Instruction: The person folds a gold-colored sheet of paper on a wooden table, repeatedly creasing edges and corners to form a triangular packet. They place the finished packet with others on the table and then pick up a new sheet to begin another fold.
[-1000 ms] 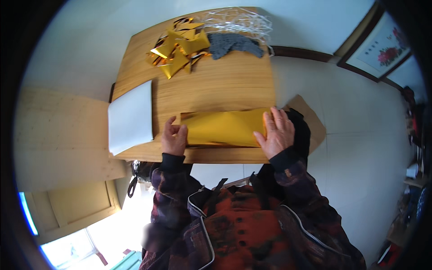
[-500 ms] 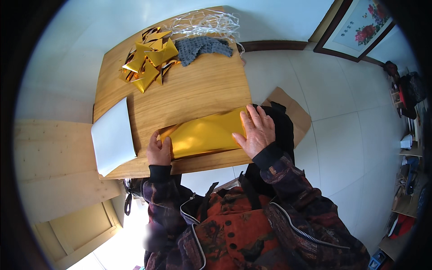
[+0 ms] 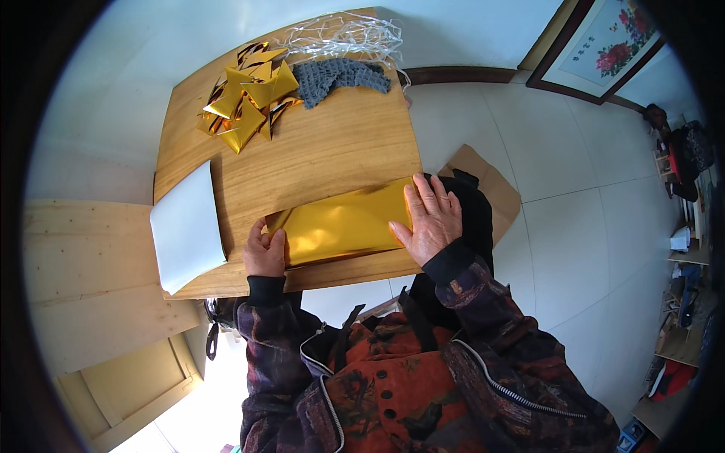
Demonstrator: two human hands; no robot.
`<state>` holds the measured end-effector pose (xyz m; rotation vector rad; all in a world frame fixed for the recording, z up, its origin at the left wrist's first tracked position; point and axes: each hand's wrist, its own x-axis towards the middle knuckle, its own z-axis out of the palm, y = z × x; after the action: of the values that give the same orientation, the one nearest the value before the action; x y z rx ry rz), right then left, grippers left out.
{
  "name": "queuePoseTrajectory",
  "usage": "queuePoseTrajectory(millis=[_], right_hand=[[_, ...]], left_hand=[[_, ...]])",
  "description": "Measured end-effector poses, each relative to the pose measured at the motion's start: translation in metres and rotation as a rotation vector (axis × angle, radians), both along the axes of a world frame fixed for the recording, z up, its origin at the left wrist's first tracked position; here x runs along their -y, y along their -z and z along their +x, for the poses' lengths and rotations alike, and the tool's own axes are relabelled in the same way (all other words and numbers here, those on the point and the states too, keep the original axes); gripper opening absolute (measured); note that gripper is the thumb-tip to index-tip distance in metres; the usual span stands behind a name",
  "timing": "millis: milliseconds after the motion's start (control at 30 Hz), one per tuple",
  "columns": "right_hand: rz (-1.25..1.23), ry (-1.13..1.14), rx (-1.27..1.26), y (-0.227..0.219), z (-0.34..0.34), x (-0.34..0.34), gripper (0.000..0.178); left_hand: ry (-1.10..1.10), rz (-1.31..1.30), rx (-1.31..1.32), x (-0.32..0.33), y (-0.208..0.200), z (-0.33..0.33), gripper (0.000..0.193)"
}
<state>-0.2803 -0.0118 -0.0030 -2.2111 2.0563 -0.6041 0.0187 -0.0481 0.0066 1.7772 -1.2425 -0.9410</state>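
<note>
A long folded sheet of shiny gold foil paper (image 3: 343, 224) lies across the near edge of the wooden table (image 3: 332, 147). My left hand (image 3: 264, 251) grips its left end, with the thumb on the near side and the fingers curled round the edge. At the other end my right hand (image 3: 432, 220) rests flat on the foil, its fingers stretched out and its thumb spread apart. The underside of the sheet is hidden. Farther back on the table is a pile of folded gold foil shapes (image 3: 253, 98) with pointed corners.
A stack of white paper (image 3: 189, 230) lies at the table's left edge. Behind the gold pile are a grey knitted cloth (image 3: 340, 77) and a tangle of white strips (image 3: 340, 38). Brown cardboard (image 3: 495, 192) sits right of the table; a framed flower picture (image 3: 600, 45) leans by the wall.
My left hand has shifted very slightly left, and the foil's surface shows somewhat different creases and reflections. The right hand stays nearly still on the sheet.
</note>
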Motion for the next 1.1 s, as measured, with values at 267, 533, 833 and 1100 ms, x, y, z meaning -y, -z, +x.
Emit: queuePoseTrajectory(millis=[267,533,833,1100], right_hand=[[-0.008,0.003,-0.02,0.001,0.0,0.0,0.068],[-0.012,0.001,-0.022,0.002,0.0,0.0,0.069],[0.008,-0.021,-0.042,-0.001,0.0,0.0,0.071],[0.228,-0.125,-0.12,-0.025,-0.008,0.003,0.085]], left_hand=[[0.019,-0.026,0.033,0.001,0.012,0.006,0.042],[0.006,-0.022,0.095,0.003,0.017,0.009,0.042],[0.013,-0.034,0.059,0.002,0.016,0.009,0.045],[-0.003,-0.056,0.048,0.005,0.023,0.011,0.044]])
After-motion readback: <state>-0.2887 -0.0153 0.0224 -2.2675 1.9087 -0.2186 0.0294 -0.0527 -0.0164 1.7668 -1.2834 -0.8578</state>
